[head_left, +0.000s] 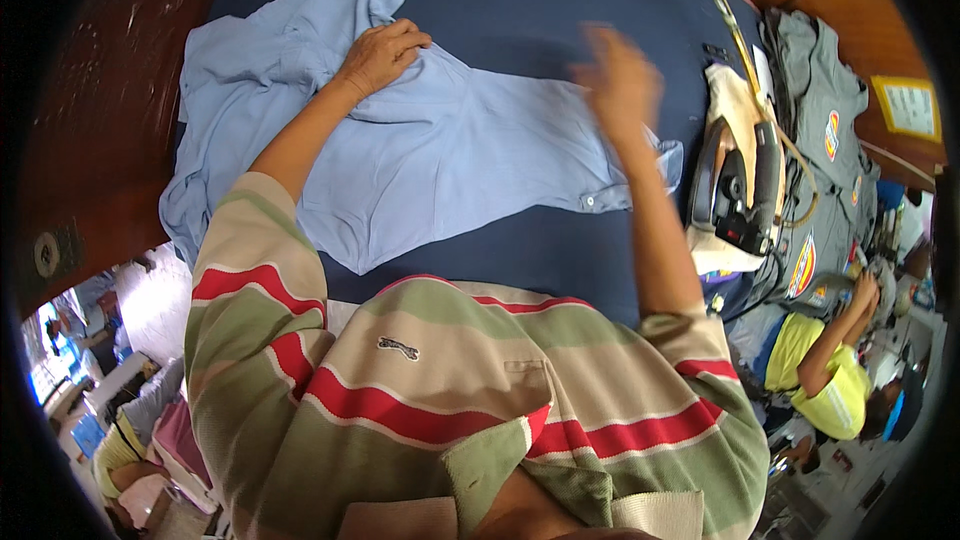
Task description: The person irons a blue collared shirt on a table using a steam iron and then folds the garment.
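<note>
- Across a dark navy cloth-covered work surface (520, 0), one light blue woven-fabric garment (420, 160), spread toward the left and centre, rumpled at left, smoother toward the narrower right end.
- By the look of the cloth: light, soft, limp, hardly fragile, easily creased, likely to drag into folds under one-sided pulling. Probably best held by the edges or flat under spread fingers; firmest hold likely at the right end, beside one small pale round button (587, 202).
- On the far edge of the garment, left hand (385, 55), palm down with fingers bent over the fabric; cannot tell whether pinching cloth or merely pressing.
- Over the far side of the garment's right end, right hand (622, 90), blurred; cannot tell about contact, or fingers apart or together.
- Right of the garment, one black-handled iron (735, 190), on one cream cloth pad (728, 90), clear of both hands; one pale yellowish cord (745, 50) running to the far edge.
- Farther right, dark grey garments (815, 90), too overlapped to count, with three coloured patches visible.
- Beyond, at near right, one co-worker in a yellow-green top (825, 370).
</note>
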{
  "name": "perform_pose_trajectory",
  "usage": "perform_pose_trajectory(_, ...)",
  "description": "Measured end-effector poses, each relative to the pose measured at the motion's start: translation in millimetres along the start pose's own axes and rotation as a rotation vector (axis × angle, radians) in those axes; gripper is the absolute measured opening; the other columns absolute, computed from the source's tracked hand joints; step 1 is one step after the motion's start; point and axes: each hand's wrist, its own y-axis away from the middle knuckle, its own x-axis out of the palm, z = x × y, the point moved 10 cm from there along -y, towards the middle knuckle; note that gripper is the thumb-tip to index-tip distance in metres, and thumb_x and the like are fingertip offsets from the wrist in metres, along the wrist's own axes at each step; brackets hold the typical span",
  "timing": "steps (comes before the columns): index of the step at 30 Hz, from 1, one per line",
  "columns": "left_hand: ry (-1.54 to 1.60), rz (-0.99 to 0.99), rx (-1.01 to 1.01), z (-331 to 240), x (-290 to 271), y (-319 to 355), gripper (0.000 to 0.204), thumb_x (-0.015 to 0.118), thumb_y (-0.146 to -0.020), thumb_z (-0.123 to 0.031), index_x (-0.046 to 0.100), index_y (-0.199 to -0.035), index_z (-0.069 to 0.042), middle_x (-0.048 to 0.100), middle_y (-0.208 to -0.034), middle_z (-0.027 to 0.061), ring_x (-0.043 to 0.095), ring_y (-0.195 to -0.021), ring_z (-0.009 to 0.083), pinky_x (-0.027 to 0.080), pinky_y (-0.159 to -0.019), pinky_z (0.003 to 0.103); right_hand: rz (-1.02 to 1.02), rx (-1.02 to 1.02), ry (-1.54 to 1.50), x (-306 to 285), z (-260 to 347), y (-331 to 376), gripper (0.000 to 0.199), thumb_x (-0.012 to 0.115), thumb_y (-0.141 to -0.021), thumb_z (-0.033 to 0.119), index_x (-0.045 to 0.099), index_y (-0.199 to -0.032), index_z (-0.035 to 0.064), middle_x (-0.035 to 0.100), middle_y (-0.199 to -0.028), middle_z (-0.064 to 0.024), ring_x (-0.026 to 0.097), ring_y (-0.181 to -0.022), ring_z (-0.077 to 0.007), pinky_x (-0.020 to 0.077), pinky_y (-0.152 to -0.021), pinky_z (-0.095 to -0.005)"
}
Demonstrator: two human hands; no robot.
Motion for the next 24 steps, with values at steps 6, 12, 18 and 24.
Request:
perform_pose_trajectory(6, 0.075, 0.023, -0.026, -3.9, -1.1, -3.8, 0.028, 0.067, -0.074, -0.029, 0.066, -0.094, -0.009, 0.059, -0.094, 0.0027, 0.058, -0.091, 0.0227, 0.045, -0.085, 0.033, -0.003, 0.598, 0.71, -157.3, -213.4, 91.7, 0.071, 0.062, -0.08, 0.036, 0.033, -0.138, 0.0087, 0.045, -0.132, -0.0213, 0.049, -0.115, -0.0384, 0.0414, -0.093, -0.044)
perform_pose_trajectory(12, 0.083, 0.064, -0.052, -5.9, -2.9, -5.9, 0.033, 0.071, -0.068, -0.03, 0.065, -0.095, -0.011, 0.058, -0.097, 0.0025, 0.058, -0.092, 0.023, 0.045, -0.085, 0.035, 0.123, 0.908, 0.039, -154.8, -280.5, 124.2, 0.052, 0.069, -0.076, 0.041, 0.056, -0.099, -0.0038, 0.063, -0.077, -0.0201, 0.064, -0.069, -0.0288, 0.05, -0.062, -0.0368)
perform_pose_trajectory(18, 0.122, 0.066, -0.051, -0.8, 0.5, 1.0, 0.032, 0.071, -0.068, -0.03, 0.063, -0.093, -0.012, 0.059, -0.098, 0.0027, 0.058, -0.093, 0.0231, 0.046, -0.084, 0.035, 0.181, 0.645, -0.067, -129.1, -164.9, 87.8, 0.043, 0.069, -0.075, 0.038, 0.061, -0.086, -0.0026, 0.061, -0.067, -0.0131, 0.06, -0.058, -0.0208, 0.0472, -0.055, -0.0331)
perform_pose_trajectory(24, 0.093, 0.019, -0.014, -1.4, -6.9, -5.3, 0.031, 0.071, -0.069, -0.033, 0.062, -0.091, -0.012, 0.059, -0.096, 0.0028, 0.059, -0.09, 0.024, 0.047, -0.082, 0.036, 0.24, 0.328, -0.153, -73.2, -15.7, 9.8, 0.063, 0.071, -0.073, 0.045, 0.059, -0.107, -0.007, 0.064, -0.091, -0.0258, 0.065, -0.087, -0.0337, 0.0486, -0.076, -0.0377)
